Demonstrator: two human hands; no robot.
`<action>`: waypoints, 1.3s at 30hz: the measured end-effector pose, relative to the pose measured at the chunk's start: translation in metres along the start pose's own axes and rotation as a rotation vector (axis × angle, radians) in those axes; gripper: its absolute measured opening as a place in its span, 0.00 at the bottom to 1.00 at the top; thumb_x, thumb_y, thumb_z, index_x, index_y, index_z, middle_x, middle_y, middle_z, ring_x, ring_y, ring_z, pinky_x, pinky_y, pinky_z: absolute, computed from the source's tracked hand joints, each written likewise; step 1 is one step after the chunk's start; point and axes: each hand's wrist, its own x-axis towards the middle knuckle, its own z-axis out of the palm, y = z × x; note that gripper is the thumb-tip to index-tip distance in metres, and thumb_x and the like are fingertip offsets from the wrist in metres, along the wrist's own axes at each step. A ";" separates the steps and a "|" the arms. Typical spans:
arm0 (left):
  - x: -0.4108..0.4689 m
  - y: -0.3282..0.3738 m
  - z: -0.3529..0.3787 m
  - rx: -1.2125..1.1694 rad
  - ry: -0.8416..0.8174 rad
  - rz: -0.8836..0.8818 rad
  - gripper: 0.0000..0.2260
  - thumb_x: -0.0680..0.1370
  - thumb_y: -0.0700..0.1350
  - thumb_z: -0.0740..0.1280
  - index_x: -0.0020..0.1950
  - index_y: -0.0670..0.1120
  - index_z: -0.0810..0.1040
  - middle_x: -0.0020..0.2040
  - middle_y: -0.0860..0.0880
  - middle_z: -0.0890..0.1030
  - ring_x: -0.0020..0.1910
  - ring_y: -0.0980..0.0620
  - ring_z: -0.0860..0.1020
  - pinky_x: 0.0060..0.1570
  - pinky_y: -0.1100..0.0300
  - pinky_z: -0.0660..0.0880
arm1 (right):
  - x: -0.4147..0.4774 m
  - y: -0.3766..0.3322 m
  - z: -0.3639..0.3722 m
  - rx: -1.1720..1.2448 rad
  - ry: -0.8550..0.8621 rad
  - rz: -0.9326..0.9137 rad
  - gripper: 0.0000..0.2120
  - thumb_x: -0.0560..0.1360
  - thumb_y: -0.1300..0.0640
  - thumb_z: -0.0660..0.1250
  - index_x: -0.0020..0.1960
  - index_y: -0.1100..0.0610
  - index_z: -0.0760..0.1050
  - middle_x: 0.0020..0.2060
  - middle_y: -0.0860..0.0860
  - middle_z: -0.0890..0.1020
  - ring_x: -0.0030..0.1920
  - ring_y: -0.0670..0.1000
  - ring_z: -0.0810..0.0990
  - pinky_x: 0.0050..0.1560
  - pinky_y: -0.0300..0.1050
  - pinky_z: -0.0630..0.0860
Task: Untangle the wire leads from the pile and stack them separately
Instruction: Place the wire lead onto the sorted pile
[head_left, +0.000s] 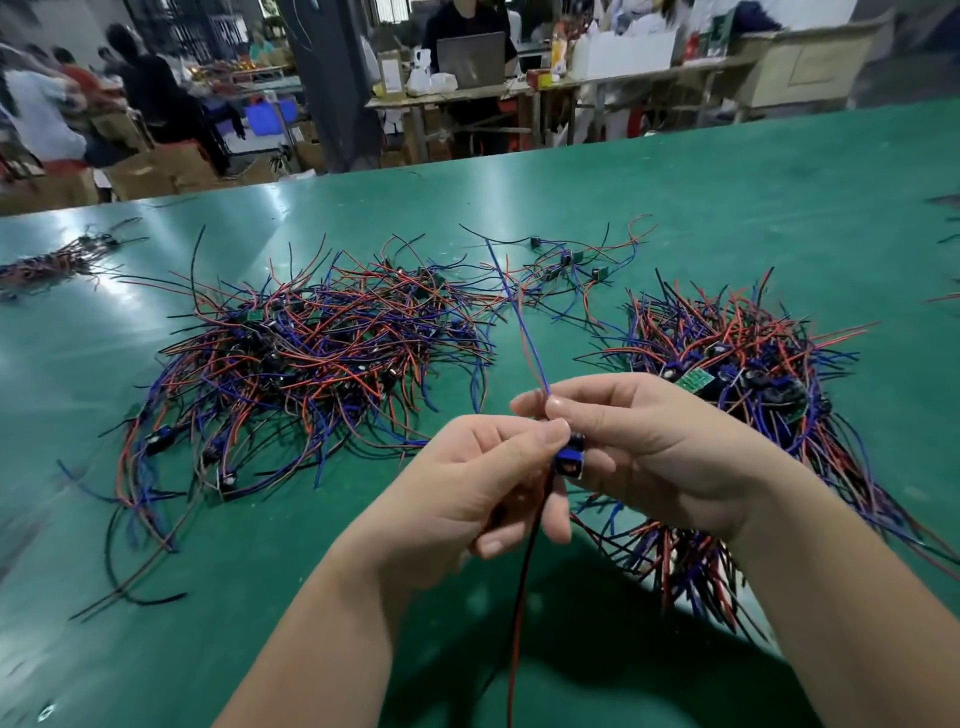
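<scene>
Wire lead (570, 457) is in hand at lower centre of the frame, held above the table (727, 197). It has a small blue block (571, 450) in the middle. A thin blue-and-red pair runs up toward centre frame, and a red-and-black pair hangs down to the bottom edge. Left hand (467, 499) has its fingers curled, thumb and forefinger pinching at the block, with the lower pair running through the curl. Right hand (654, 457) pinches the upper pair between thumb and forefinger just above the block; its other fingers are loosely bent behind. Handling guess: very light, wires limp and a bit springy, insulation fairly slick, so pull, never push. The block is the one rigid part and the best grab point. The joints where wires meet it are likely the weak spot, so yanking a wire end while the block is snagged risks a break. Tangled pile (311, 353) sits left of centre with loops crossing everywhere. Expect neighbours to drag along, so lift by the block and let the tails slide out slowly. Sorted stack (737, 374) lies at right, just beyond the right hand, with blocks bunched and tails fanning out. I'd lay this one block-on-blocks with its tails the same way. A few loose units (566, 265) lie upper centre, between the two heaps.
</scene>
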 end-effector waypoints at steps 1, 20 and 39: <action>0.000 0.000 0.001 0.007 0.002 -0.008 0.13 0.76 0.52 0.62 0.42 0.48 0.84 0.26 0.49 0.79 0.14 0.61 0.63 0.16 0.73 0.58 | -0.001 0.000 0.000 0.019 0.011 -0.012 0.06 0.61 0.59 0.71 0.37 0.60 0.83 0.32 0.53 0.81 0.29 0.44 0.79 0.28 0.31 0.75; -0.007 -0.008 0.013 0.221 -0.328 -0.192 0.12 0.74 0.46 0.68 0.45 0.37 0.83 0.41 0.46 0.75 0.37 0.56 0.74 0.28 0.70 0.70 | 0.000 -0.032 -0.048 0.448 0.581 -0.322 0.08 0.78 0.53 0.64 0.40 0.55 0.73 0.23 0.45 0.73 0.21 0.40 0.69 0.20 0.29 0.64; 0.009 -0.002 0.000 0.027 0.805 0.637 0.10 0.64 0.44 0.76 0.41 0.52 0.78 0.36 0.48 0.84 0.35 0.51 0.83 0.32 0.61 0.78 | 0.009 -0.011 -0.030 0.380 0.644 -0.320 0.17 0.79 0.52 0.57 0.33 0.54 0.71 0.23 0.48 0.71 0.20 0.45 0.65 0.20 0.33 0.58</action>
